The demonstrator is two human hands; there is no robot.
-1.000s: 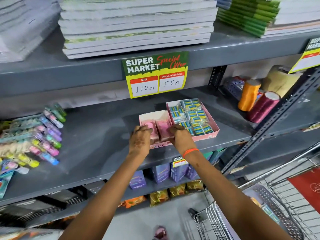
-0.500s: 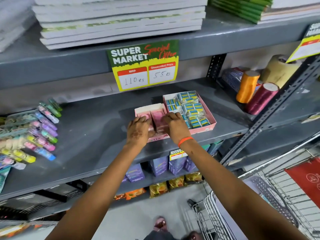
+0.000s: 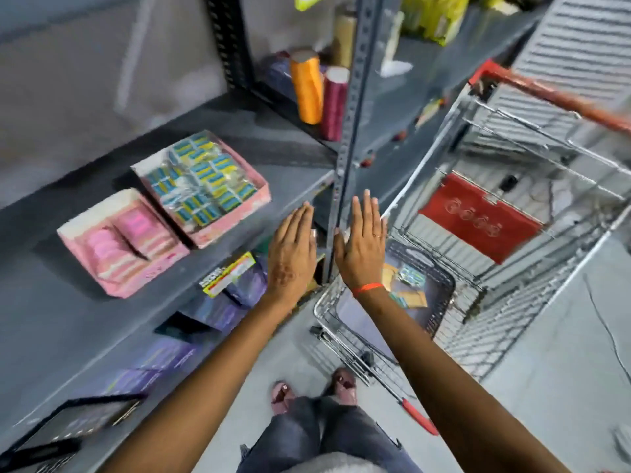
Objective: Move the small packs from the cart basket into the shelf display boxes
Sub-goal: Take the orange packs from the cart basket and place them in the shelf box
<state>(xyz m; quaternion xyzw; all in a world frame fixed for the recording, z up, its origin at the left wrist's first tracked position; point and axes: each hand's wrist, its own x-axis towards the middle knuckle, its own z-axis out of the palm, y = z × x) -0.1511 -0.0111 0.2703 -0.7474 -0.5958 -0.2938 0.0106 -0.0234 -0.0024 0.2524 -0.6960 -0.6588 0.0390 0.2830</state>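
Note:
Two pink display boxes sit side by side on the grey shelf (image 3: 85, 322). The left box (image 3: 119, 244) holds pink packs; the right box (image 3: 201, 186) is full of blue and yellow packs. My left hand (image 3: 293, 247) and my right hand (image 3: 362, 240) hang flat and empty, fingers straight, just right of the boxes, in front of the shelf upright (image 3: 345, 148). Under my right hand is the wire cart (image 3: 485, 295). A dark basket (image 3: 440, 288) inside it holds a few small packs (image 3: 409, 278), partly hidden by my wrist.
Orange (image 3: 305, 88) and maroon (image 3: 334, 104) thread spools stand at the back of the shelf. Purple boxes (image 3: 218, 308) fill the shelf below. A red card (image 3: 478, 221) hangs in the cart, whose red handle (image 3: 553, 97) is far right. My feet (image 3: 314, 390) are on the floor.
Both hands left the left display box and moved right, off the shelf edge, over the cart. The view has swung down and to the right; the frame is motion-blurred.

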